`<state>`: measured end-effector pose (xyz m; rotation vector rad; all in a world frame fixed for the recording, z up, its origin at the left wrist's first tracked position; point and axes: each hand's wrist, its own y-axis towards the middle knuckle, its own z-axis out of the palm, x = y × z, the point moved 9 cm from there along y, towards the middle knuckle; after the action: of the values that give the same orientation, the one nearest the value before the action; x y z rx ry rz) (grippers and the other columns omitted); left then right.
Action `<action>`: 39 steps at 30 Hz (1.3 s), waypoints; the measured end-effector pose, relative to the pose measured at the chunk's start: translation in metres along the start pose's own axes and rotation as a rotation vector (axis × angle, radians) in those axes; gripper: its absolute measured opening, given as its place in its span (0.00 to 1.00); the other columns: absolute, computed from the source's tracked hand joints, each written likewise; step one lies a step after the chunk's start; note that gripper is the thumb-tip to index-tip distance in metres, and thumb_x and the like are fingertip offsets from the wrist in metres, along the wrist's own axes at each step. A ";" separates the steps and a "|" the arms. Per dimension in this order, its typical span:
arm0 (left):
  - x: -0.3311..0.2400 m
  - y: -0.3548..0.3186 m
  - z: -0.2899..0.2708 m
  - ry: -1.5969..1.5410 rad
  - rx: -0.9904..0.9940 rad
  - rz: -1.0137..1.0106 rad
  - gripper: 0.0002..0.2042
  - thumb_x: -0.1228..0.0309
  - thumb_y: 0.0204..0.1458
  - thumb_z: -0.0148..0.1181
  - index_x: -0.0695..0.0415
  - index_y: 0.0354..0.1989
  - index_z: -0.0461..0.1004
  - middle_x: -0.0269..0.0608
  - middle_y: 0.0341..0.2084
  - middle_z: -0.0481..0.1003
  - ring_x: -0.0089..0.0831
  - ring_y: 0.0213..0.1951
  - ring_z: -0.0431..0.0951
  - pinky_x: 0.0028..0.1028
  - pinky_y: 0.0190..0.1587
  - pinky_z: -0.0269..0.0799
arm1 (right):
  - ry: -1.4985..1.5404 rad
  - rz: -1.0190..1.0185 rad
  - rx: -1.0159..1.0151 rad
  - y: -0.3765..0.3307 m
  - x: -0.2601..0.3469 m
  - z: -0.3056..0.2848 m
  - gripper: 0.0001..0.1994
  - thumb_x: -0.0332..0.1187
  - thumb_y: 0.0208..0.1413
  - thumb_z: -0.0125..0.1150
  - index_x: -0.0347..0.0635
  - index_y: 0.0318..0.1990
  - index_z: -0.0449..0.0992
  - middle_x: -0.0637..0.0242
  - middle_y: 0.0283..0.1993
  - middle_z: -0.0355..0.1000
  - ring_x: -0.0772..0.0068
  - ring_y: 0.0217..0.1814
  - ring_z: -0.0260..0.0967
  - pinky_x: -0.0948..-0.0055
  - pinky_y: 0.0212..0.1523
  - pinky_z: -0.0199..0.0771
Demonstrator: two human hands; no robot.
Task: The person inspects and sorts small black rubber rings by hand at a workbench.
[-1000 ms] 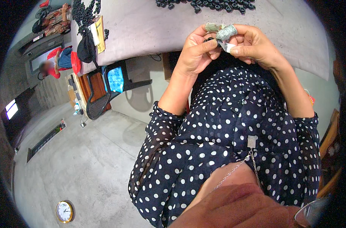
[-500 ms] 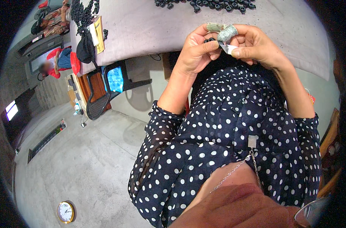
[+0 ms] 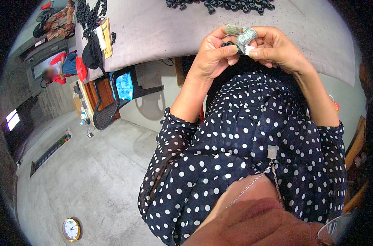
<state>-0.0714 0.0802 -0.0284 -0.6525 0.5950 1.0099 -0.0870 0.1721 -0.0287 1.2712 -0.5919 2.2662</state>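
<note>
**A:** So where exactly is the little black part [image 3: 228, 44] sitting? From the head view it looks like it's pinched right at the fingertips of the left hand [image 3: 213, 55].

**B:** Yep, the thumb and forefinger of that hand are closed together on it, with the part poking out just past the fingertips toward the other hand. It's small and dark, maybe two rounded bumps, hard to make out more than that.

**A:** And the right hand [image 3: 276, 49]?

**B:** It's got a silvery grey wrap [image 3: 247, 36] on one finger, and its fingers are curled in, clamped on a small white scrap [image 3: 248, 49] that sits just below the wrap. The white bit is touching or nearly touching the black part, can't tell which. There's also a greenish ribbed piece [image 3: 234, 29] sticking out above both hands, looks like it's held between them but whose fingers hold it is hidden.

**A:** Both hands up over the table edge then?

**B:** Right, they meet just in front of the grey table [image 3: 162, 33], above the polka-dot blouse [image 3: 243, 143]. A row of similar black parts [image 3: 221, 5] lies along the far edge of the table, well apart from the hands. More of them are piled at the table's left corner [image 3: 88, 10], by a black cap [image 3: 91, 52].
</note>
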 end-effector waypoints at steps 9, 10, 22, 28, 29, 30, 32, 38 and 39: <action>-0.004 -0.001 -0.006 0.085 -0.022 0.009 0.19 0.78 0.44 0.62 0.61 0.47 0.68 0.37 0.29 0.73 0.19 0.23 0.70 0.17 0.22 0.64 | -0.087 -0.016 0.024 -0.002 0.006 0.005 0.17 0.36 0.46 0.64 0.41 0.43 0.72 0.79 0.21 0.65 0.91 0.15 0.55 0.90 0.13 0.51; -0.003 -0.001 -0.007 0.084 -0.021 0.007 0.19 0.78 0.44 0.62 0.61 0.47 0.68 0.37 0.29 0.73 0.19 0.23 0.70 0.17 0.22 0.64 | -0.089 -0.010 0.035 -0.003 0.005 0.006 0.17 0.36 0.46 0.64 0.41 0.43 0.72 0.79 0.21 0.64 0.91 0.15 0.55 0.90 0.13 0.51; -0.007 -0.001 -0.004 0.201 0.003 0.036 0.21 0.76 0.43 0.64 0.60 0.48 0.66 0.40 0.32 0.75 0.19 0.24 0.72 0.14 0.20 0.64 | -0.103 0.010 0.049 -0.001 0.000 0.001 0.16 0.36 0.46 0.64 0.40 0.41 0.72 0.79 0.21 0.64 0.91 0.15 0.55 0.90 0.13 0.51; -0.005 -0.010 -0.014 0.056 -0.051 0.040 0.16 0.78 0.47 0.58 0.60 0.47 0.68 0.38 0.29 0.73 0.20 0.24 0.68 0.19 0.24 0.65 | -0.001 0.010 -0.025 0.004 -0.003 0.001 0.13 0.36 0.50 0.61 0.39 0.41 0.72 0.78 0.21 0.65 0.91 0.14 0.55 0.91 0.11 0.50; -0.005 -0.014 -0.016 -0.007 -0.006 0.039 0.15 0.76 0.49 0.57 0.59 0.47 0.68 0.39 0.30 0.72 0.20 0.24 0.65 0.19 0.25 0.63 | -0.003 0.012 -0.017 0.004 -0.004 0.002 0.13 0.36 0.50 0.61 0.39 0.41 0.72 0.78 0.21 0.65 0.91 0.14 0.55 0.91 0.11 0.50; -0.006 -0.020 -0.018 -0.069 0.037 0.038 0.14 0.74 0.51 0.55 0.58 0.48 0.68 0.40 0.31 0.71 0.20 0.24 0.62 0.19 0.25 0.61 | -0.009 0.003 -0.055 0.004 -0.004 -0.002 0.12 0.36 0.51 0.60 0.39 0.40 0.72 0.78 0.21 0.65 0.91 0.14 0.56 0.91 0.11 0.49; -0.009 -0.043 -0.036 -0.074 0.001 0.009 0.14 0.71 0.53 0.52 0.58 0.48 0.68 0.41 0.34 0.69 0.22 0.28 0.62 0.19 0.29 0.60 | -0.012 -0.002 -0.079 0.003 -0.006 -0.007 0.12 0.35 0.51 0.59 0.39 0.40 0.72 0.77 0.21 0.65 0.91 0.14 0.56 0.91 0.11 0.49; 0.000 -0.111 -0.139 -0.179 -0.394 -0.004 0.10 0.73 0.53 0.52 0.61 0.44 0.69 0.41 0.32 0.72 0.25 0.28 0.67 0.22 0.29 0.66 | -0.007 -0.020 -0.102 0.006 -0.002 -0.008 0.12 0.34 0.52 0.59 0.38 0.41 0.69 0.76 0.22 0.63 0.92 0.14 0.53 0.91 0.11 0.50; 0.005 -0.119 -0.165 -0.233 -0.474 -0.017 0.08 0.73 0.54 0.52 0.61 0.40 0.69 0.40 0.31 0.71 0.26 0.28 0.68 0.22 0.28 0.67 | -0.009 -0.016 -0.085 0.007 -0.003 -0.007 0.12 0.34 0.52 0.59 0.38 0.41 0.69 0.76 0.22 0.63 0.92 0.14 0.53 0.91 0.11 0.50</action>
<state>0.0133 -0.0831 -0.1165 -0.9364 0.1407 1.2030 -0.0943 0.1701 -0.0355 1.2413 -0.6710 2.1995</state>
